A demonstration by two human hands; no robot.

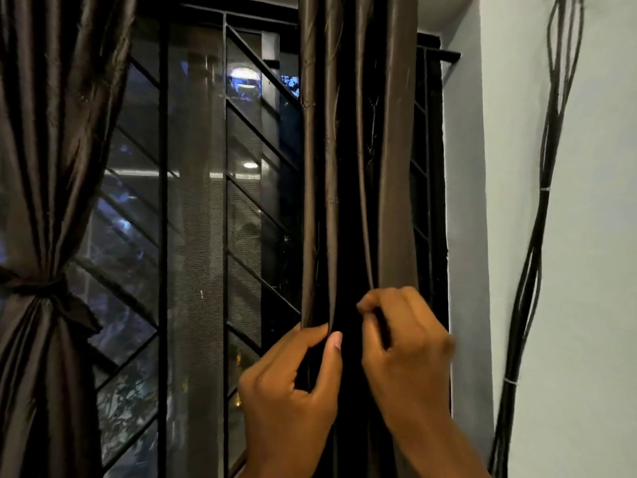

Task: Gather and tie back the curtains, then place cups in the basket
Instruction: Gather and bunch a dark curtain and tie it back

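Two dark brown satin curtains hang at a window. The left curtain (51, 167) is gathered and bound by a dark tie (51, 288) knotted at its waist. The right curtain (358, 150) hangs bunched in narrow folds. My left hand (293, 384) pinches the left folds of the right curtain between thumb and fingers. My right hand (406, 346) is closed on its right folds, fingers curled into the cloth. Both hands sit close together at the same height. No cups or basket are in view.
Behind the curtains is a window with a black metal grille (225, 201) and mesh screen; it is dark outside with a few lights. A pale wall (603, 236) stands on the right, with a bundle of black cables (537, 253) running down it.
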